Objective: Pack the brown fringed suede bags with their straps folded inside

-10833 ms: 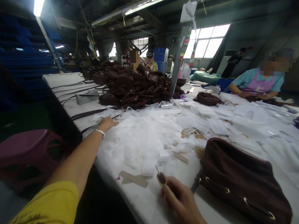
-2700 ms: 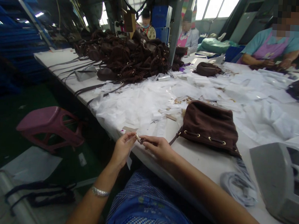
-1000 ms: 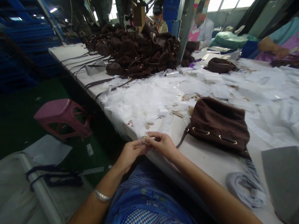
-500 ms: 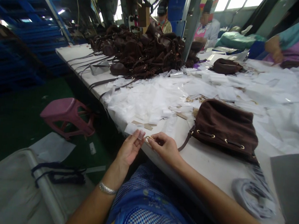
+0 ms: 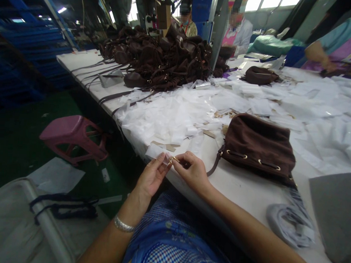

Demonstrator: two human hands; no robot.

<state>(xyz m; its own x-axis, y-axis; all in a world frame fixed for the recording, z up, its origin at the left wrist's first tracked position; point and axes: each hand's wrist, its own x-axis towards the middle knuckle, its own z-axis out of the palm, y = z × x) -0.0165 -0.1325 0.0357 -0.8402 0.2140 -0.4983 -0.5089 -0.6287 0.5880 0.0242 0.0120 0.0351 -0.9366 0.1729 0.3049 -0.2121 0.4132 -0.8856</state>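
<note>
At the table's front edge my two hands meet, fingertip to fingertip. My left hand pinches a small translucent piece of plastic film, partly hidden by the fingers. My right hand is closed on a gold-coloured metal clasp, which now touches the film at the left fingertips. A dark brown strap runs from behind my right hand to the brown drawstring bag. This bag lies on its side on the table, with a row of gold-coloured eyelets facing me.
Loose white film sheets cover much of the table. A big heap of brown bags lies at the back left. A grey roll sits at the right, a pink stool on the floor. Co-workers stand around the far side.
The clasp in my right hand has moved left, against the film at my left fingertips. The whole view has shifted slightly.
</note>
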